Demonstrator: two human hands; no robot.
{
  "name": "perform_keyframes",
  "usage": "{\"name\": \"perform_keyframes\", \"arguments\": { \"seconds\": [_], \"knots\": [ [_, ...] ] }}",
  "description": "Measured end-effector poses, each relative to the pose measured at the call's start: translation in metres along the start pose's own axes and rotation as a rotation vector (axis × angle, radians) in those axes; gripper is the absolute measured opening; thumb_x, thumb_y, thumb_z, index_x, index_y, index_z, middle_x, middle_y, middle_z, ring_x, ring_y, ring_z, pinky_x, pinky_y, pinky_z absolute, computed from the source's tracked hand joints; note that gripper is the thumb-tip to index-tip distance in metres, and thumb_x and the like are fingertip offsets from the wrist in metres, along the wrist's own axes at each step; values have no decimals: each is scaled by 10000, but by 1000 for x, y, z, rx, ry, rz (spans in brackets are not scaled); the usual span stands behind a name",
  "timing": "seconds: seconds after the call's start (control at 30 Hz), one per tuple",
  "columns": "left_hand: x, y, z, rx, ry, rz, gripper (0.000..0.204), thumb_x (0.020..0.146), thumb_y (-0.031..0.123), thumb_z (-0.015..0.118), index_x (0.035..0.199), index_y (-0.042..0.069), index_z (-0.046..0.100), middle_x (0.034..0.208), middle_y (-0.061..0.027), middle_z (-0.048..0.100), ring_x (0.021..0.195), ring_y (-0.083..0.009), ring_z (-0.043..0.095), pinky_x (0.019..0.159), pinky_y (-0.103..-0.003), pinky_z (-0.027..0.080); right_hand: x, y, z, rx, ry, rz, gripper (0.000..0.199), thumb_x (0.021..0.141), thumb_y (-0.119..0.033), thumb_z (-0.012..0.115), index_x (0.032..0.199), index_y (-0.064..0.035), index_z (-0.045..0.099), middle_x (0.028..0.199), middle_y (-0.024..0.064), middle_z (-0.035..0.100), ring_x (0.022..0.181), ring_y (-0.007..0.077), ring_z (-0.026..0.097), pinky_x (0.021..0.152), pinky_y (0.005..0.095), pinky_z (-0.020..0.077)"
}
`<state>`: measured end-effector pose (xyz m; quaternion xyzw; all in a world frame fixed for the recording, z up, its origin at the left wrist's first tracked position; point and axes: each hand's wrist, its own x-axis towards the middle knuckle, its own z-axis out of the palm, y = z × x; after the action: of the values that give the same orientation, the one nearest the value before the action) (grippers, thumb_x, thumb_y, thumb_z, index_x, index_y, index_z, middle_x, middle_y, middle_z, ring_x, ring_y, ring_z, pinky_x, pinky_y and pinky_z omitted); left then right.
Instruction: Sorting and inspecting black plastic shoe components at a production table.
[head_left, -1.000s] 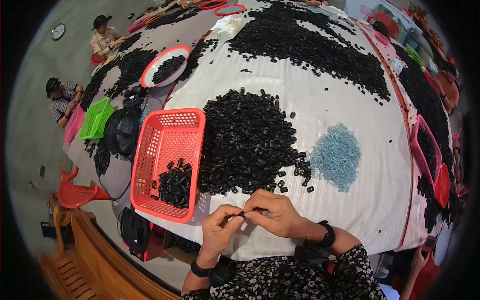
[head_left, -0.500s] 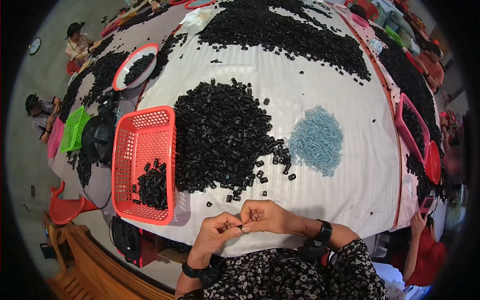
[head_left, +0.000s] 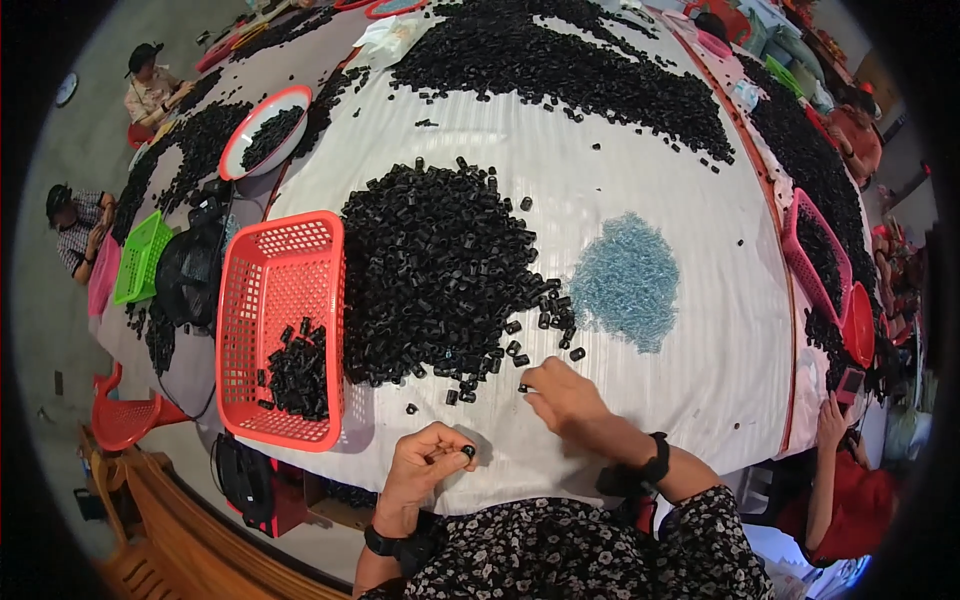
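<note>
The left hand (head_left: 422, 468) pinches a black piece (head_left: 468, 452), given its smallness; the right hand (head_left: 566, 396), apart, perhaps grips another piece (head_left: 524, 388).

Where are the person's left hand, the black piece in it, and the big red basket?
Left hand (head_left: 418, 468): head view, back of the hand.
Black piece (head_left: 468, 451): head view, exposed end.
Big red basket (head_left: 336, 320): head view, right rim.

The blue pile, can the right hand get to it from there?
Probably yes: the right hand looks close to the blue pile, with mostly white cloth between them and just a few loose black pieces nearby.
</note>
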<state>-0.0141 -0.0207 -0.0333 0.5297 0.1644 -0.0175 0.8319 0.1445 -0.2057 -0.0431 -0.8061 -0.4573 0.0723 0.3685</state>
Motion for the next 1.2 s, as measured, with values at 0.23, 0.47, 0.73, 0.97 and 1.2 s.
{"name": "perform_keyframes", "arguments": {
  "seconds": [0.23, 0.47, 0.73, 0.97, 1.2],
  "knots": [
    [5, -2, -1, -8, 66, -9, 74, 812, -15, 598, 874, -46, 571, 788, -122, 630, 706, -148, 592, 676, -278, 490, 8, -2, 11, -86, -144, 36, 210, 779, -28, 564, 976, -11, 493, 837, 126, 452, 773, 297, 516, 668, 382, 454],
    [8, -13, -7, -4, 11, 14, 81, 832, 1, 609, 897, -44, 595, 820, -106, 650, 736, -137, 620, 707, -260, 508, 3, 13, -37, -36, 46, 253, 298, 810, -92, 593, 1075, -2, 491, 964, 182, 530, 912, 348, 532, 726, 401, 464],
    [32, -22, 11, -24, -147, -105, 85, 845, 14, 602, 910, -39, 589, 856, -111, 653, 779, -141, 624, 745, -274, 510, 21, 35, -10, -194, 49, 249, 355, 816, -50, 561, 1138, 10, 425, 987, 222, 454, 863, 407, 513, 712, 443, 450],
    [51, -35, 39, -105, -418, -179, 109, 894, 49, 556, 989, 0, 537, 1106, -145, 583, 1056, -179, 545, 941, -322, 422, 41, 44, -33, -21, 174, 361, 297, 848, -44, 492, 1130, 43, 471, 1012, 264, 520, 941, 426, 522, 825, 431, 426],
    [97, -28, 49, -10, -227, -41, 86, 886, 48, 546, 957, -1, 541, 1184, -142, 543, 1065, -181, 534, 929, -321, 427, 86, 72, -1, -38, 258, 184, 342, 859, -54, 447, 1189, 36, 462, 917, 218, 599, 780, 369, 606, 740, 428, 482]
  ]
}}
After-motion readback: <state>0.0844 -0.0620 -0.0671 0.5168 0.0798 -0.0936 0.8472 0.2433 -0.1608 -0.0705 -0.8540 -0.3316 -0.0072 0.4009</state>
